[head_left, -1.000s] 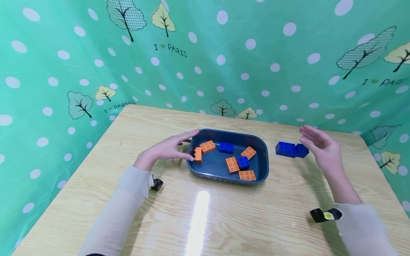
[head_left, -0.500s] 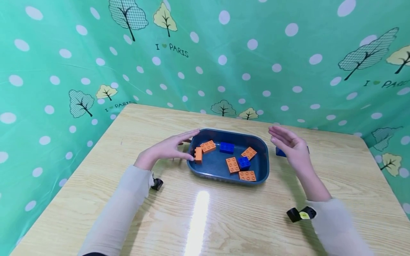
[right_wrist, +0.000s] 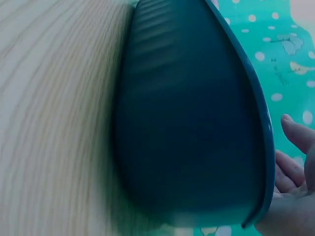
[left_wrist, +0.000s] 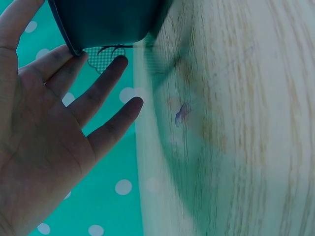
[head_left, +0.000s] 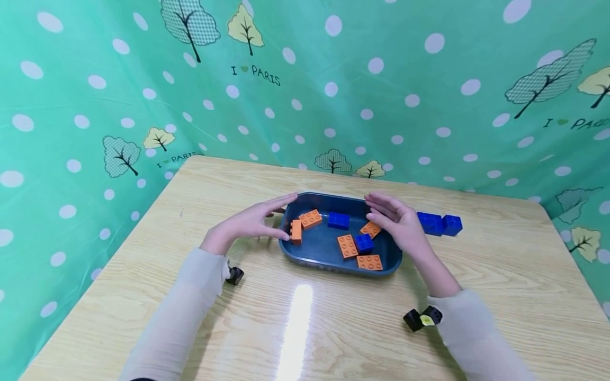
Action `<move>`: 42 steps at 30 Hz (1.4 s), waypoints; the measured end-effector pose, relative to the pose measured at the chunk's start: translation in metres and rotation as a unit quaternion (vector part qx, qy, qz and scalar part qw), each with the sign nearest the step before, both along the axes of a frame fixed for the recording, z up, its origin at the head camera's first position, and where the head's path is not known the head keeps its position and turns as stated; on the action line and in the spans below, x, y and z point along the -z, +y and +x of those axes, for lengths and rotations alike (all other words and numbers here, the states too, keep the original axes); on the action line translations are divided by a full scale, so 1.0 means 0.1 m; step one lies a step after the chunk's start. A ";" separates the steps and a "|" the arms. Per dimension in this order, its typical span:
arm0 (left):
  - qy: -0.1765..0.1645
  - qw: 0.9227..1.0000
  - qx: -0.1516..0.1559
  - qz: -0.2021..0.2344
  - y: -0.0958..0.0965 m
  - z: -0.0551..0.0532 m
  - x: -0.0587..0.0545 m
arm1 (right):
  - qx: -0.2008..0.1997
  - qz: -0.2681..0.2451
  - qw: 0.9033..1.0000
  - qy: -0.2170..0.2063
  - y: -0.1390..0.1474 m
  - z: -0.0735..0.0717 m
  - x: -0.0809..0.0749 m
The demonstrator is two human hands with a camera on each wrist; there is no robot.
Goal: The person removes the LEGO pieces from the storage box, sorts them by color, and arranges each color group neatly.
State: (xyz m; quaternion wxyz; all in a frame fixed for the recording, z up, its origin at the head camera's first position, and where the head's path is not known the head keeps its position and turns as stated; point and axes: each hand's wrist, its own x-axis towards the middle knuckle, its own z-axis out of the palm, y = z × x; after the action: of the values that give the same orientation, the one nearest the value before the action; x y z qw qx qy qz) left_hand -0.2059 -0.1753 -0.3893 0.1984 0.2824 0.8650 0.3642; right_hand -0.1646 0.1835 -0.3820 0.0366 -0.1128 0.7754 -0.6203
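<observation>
A dark blue plastic tray [head_left: 329,266] sits mid-table, holding several orange toy bricks [head_left: 347,246] and two blue ones, such as this blue brick [head_left: 339,220]. My left hand [head_left: 245,221] spans the tray's left end, thumb and index finger at the rim. Seen from the left wrist, its fingers [left_wrist: 101,93] are fairly straight and spread beside the tray wall [left_wrist: 106,22]. Over the right end of the tray hovers my right hand [head_left: 397,222], fingers loosely bent, nothing visible in them. It partly covers an orange brick [head_left: 370,229]. The right wrist view shows the tray's outer wall [right_wrist: 192,113] close up.
To the right of the tray, blue bricks [head_left: 430,223] stand in a row on the wooden table [head_left: 357,328], with a smaller blue brick [head_left: 451,225] at the row's right end. A green polka-dot curtain [head_left: 286,106] hangs behind and beside the table.
My right hand has moved left, from beside the blue bricks on the table to over the tray's right end. Those bricks show again. The left hand stays where it was.
</observation>
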 end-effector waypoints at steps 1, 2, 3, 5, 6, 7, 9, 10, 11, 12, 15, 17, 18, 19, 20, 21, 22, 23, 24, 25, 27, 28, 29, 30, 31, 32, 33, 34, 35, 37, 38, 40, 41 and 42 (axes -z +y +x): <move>0.000 1.000 0.000 0.001 0.00 0.00 -0.01 | -0.008 0.002 1.000 -0.003 -0.03 -0.01 -0.01; 0.000 1.000 -0.001 0.002 -0.01 0.00 -0.02 | -0.016 0.005 1.000 -0.008 -0.07 -0.03 -0.01; 0.001 1.000 -0.001 0.003 -0.01 -0.01 -0.03 | -0.026 0.009 1.000 -0.013 -0.11 -0.04 -0.01; 0.003 1.000 -0.002 0.003 -0.02 -0.01 -0.04 | -0.045 0.025 0.998 -0.024 -0.18 -0.08 0.00; 0.004 1.000 -0.002 0.004 -0.02 -0.01 -0.05 | -0.051 0.035 0.998 -0.029 -0.21 -0.10 0.00; 0.007 1.000 -0.001 0.005 -0.02 -0.02 -0.06 | -0.056 0.048 0.997 -0.033 -0.25 -0.11 0.01; 0.009 1.000 0.001 0.004 -0.02 -0.03 -0.06 | -0.062 0.081 0.994 -0.042 -0.30 -0.14 0.03; 0.011 1.000 0.003 0.004 -0.02 -0.04 -0.06 | -0.064 0.098 0.992 -0.045 -0.32 -0.15 0.03; 0.011 1.000 0.003 0.004 -0.02 -0.05 -0.07 | -0.064 0.114 0.990 -0.049 -0.34 -0.15 0.03; 0.011 1.000 0.002 0.004 -0.03 -0.05 -0.07 | -0.064 0.128 0.988 -0.051 -0.35 -0.16 0.03; 0.011 1.000 -0.001 0.003 -0.04 -0.07 -0.08 | -0.067 0.165 0.983 -0.047 -0.40 -0.17 0.02; 0.010 1.000 -0.004 0.004 -0.05 -0.08 -0.08 | -0.066 0.191 0.979 -0.035 -0.42 -0.17 0.02; 0.010 1.000 -0.004 0.005 -0.05 -0.08 -0.09 | -0.065 0.204 0.976 -0.027 -0.43 -0.17 0.01; 0.011 1.000 -0.004 0.006 -0.05 -0.08 -0.08 | -0.065 0.219 0.973 -0.017 -0.44 -0.17 0.02; 0.012 1.000 -0.004 0.007 -0.05 -0.08 -0.08 | -0.065 0.234 0.970 -0.009 -0.44 -0.17 0.03; 0.009 1.000 -0.004 0.008 -0.05 -0.07 -0.06 | -0.064 0.246 0.967 -0.005 -0.45 -0.15 0.05; 0.006 1.000 -0.004 0.010 -0.05 -0.05 -0.05 | -0.063 0.257 0.964 -0.001 -0.45 -0.13 0.07; 0.004 1.000 -0.002 0.011 -0.04 -0.04 -0.02 | -0.060 0.265 0.963 0.001 -0.45 -0.11 0.09; 0.000 1.000 -0.001 0.011 -0.03 -0.01 0.00 | -0.058 0.269 0.961 -0.001 -0.44 -0.08 0.12; -0.002 1.000 0.001 0.011 -0.02 0.01 0.02 | -0.056 0.274 0.960 -0.003 -0.44 -0.05 0.14; -0.010 1.000 0.003 0.010 -0.01 0.04 0.06 | -0.052 0.276 0.960 -0.009 -0.44 -0.01 0.18; -0.010 1.000 0.004 0.010 -0.01 0.05 0.07 | -0.051 0.276 0.960 -0.007 -0.44 0.01 0.18; -0.009 1.000 0.003 0.009 0.00 0.06 0.08 | -0.050 0.275 0.960 -0.005 -0.44 0.02 0.19; -0.009 1.000 0.002 0.010 0.00 0.06 0.08 | -0.053 0.273 0.961 -0.001 -0.45 0.03 0.18; -0.008 1.000 0.001 0.011 -0.01 0.06 0.07 | -0.059 0.269 0.961 0.004 -0.46 0.03 0.18; -0.007 1.000 -0.001 0.011 -0.01 0.06 0.07 | -0.068 0.265 0.962 0.010 -0.47 0.04 0.17; -0.005 1.000 -0.004 0.012 -0.01 0.06 0.06 | -0.078 0.258 0.963 0.015 -0.48 0.04 0.16; -0.005 1.000 -0.006 0.014 -0.02 0.07 0.05 | -0.090 0.253 0.963 0.022 -0.49 0.04 0.15; -0.004 1.000 -0.009 0.014 -0.02 0.07 0.04 | -0.099 0.248 0.963 0.025 -0.50 0.05 0.14; -0.004 1.000 -0.010 0.014 -0.02 0.07 0.02 | -0.111 0.242 0.964 0.028 -0.53 0.05 0.12; -0.004 1.000 -0.009 0.012 -0.02 0.08 0.02 | -0.110 0.243 0.963 0.027 -0.55 0.06 0.11; -0.007 1.000 -0.003 0.010 -0.01 0.08 0.00 | -0.093 0.257 0.962 0.017 -0.60 0.06 0.09; -0.005 1.000 0.000 0.009 -0.01 0.08 -0.01 | -0.082 0.267 0.960 0.013 -0.63 0.06 0.08; -0.003 1.000 0.001 0.009 -0.01 0.08 -0.02 | -0.072 0.281 0.957 0.011 -0.67 0.05 0.07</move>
State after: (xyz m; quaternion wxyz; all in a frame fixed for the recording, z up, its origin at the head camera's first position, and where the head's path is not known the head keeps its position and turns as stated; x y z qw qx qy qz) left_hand -0.1977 -0.1762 -0.3873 0.1989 0.2843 0.8607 0.3726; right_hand -0.1593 0.1169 -0.3885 0.1029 -0.1599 0.9086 -0.3719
